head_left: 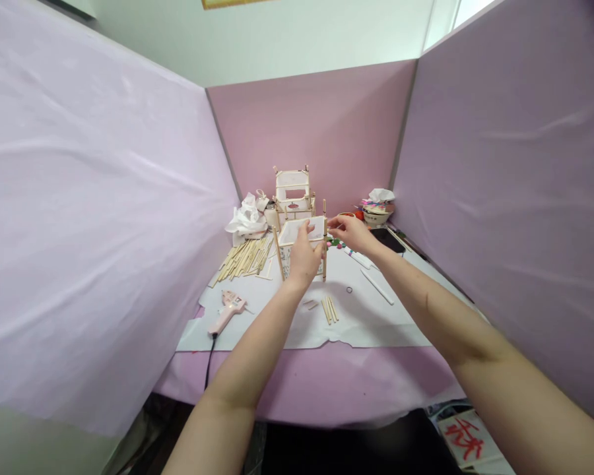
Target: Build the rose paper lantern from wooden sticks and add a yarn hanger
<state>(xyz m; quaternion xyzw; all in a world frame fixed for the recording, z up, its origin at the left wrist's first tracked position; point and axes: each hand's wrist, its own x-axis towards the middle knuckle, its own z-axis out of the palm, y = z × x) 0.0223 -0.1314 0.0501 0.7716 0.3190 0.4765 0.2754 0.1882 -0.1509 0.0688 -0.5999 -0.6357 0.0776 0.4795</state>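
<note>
Your left hand (304, 258) gripped the frame (286, 258) over the table's (346, 382) middle, probably steadying it for your right hand (350, 232), its fingertips bunched beside the right post (325, 265); I couldn't tell what they pinched. The glue gun (233, 302) lay toward the front-left corner.

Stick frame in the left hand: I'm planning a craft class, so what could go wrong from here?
The left hand holds the stick frame; squeezing hard might bend its thin sticks. The glue gun lies near the left forearm, which might catch its cord. The short loose sticks before the frame could scatter if it is bumped forward.
</note>
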